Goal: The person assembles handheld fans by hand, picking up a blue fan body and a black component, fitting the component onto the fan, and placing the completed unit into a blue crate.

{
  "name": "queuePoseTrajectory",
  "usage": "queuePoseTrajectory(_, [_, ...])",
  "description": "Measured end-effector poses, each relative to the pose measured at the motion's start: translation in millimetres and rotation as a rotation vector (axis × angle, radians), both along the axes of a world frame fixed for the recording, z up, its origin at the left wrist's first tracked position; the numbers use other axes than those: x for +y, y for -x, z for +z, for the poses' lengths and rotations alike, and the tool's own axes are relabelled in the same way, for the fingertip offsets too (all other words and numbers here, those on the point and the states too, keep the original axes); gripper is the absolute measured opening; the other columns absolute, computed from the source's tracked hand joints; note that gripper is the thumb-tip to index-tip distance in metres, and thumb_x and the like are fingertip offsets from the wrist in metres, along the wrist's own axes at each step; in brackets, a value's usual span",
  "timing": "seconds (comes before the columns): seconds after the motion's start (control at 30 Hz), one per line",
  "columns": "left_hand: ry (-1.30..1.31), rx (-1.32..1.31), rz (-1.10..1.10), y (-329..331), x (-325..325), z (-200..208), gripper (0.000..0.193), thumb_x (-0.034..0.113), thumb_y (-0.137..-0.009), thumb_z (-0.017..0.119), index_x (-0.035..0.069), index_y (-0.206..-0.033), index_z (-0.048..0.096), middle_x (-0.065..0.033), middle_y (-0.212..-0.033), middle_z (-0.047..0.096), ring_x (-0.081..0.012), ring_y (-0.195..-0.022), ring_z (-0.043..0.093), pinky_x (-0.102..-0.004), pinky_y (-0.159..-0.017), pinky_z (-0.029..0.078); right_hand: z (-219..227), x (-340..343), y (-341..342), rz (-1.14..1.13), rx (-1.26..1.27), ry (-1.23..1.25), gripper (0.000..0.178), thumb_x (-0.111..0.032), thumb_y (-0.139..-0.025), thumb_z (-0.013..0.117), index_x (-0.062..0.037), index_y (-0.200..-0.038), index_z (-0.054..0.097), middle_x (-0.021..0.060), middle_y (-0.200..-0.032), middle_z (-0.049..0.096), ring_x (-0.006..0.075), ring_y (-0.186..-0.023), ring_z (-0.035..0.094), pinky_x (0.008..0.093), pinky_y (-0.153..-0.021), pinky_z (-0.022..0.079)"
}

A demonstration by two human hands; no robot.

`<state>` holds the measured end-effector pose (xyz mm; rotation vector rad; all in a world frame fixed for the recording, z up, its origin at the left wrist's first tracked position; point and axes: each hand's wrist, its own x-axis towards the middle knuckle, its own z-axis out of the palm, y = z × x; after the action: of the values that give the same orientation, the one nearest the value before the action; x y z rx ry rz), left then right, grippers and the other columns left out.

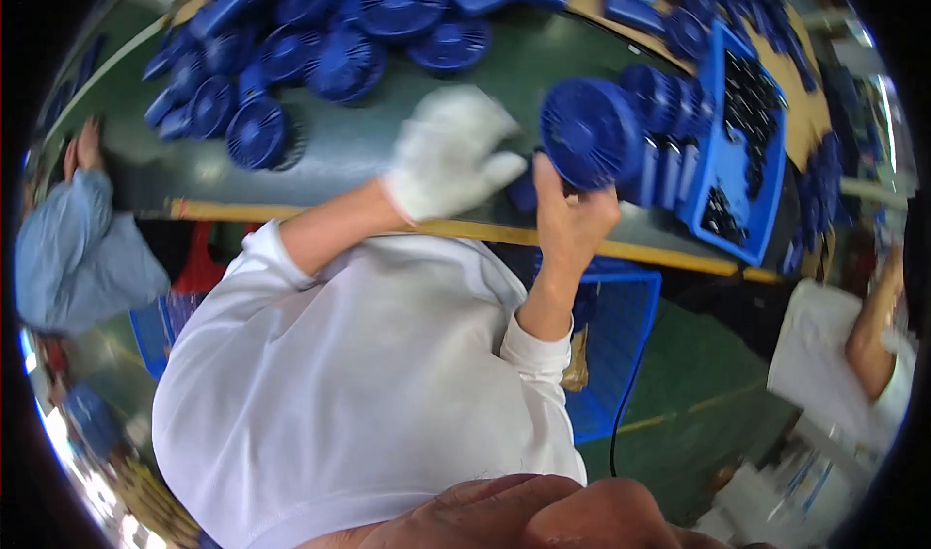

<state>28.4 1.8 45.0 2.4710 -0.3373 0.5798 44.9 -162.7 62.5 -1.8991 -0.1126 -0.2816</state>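
Note:
My right hand (574, 221), bare, is closed around a blue handheld fan (589, 134), its round slotted grille turned up toward me. The fan is raised above the front part of the green table (349, 176). To its left is my left hand (451, 151) in a white glove, smeared by motion. Its thumb stands apart from the fingers, and nothing shows between them. The gloved hand and the fan grille do not touch. Just right of the held fan, several similar blue fans (669, 98) are lined up side by side, handles toward me.
Many blue fan bodies (344, 64) lie heaped along the far side. At the right stands a blue tray (706, 166) of small black parts. A blue crate (621, 355) sits below the table's yellow front edge (475, 229). Other people's arms (89, 146) show at both sides.

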Motion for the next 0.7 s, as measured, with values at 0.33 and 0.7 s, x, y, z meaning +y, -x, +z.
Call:
queuePoseTrajectory(0.33, [-0.450, 0.018, 0.198, -29, 20, 14, 0.064, 0.035, -0.076, 0.073, 0.003, -0.128, 0.052, -0.0169, -0.133, 0.051, -0.0351, -0.122, 0.047, -0.0430, -0.102, 0.038, 1, -57, -76, -0.177, -0.310, 0.894, 0.024, -0.021, -0.069, 0.080, -0.0018, -0.073, 0.067, 0.0106, -0.086, 0.059, 0.0285, -0.081, 0.061, 0.0399, -0.064, 0.051])
queuePoseTrajectory(0.7, [-0.068, -0.084, -0.225, -20, 2, 11, 0.043, 0.030, -0.078, 0.065, 0.001, -0.111, 0.060, -0.0180, -0.112, 0.059, -0.0381, -0.107, 0.055, -0.0473, -0.097, 0.041, 16, -182, -188, -0.363, -0.346, 0.941, 0.015, -0.015, -0.077, 0.070, -0.0006, -0.082, 0.069, 0.0157, -0.092, 0.064, 0.0351, -0.090, 0.061, 0.0456, -0.076, 0.052])
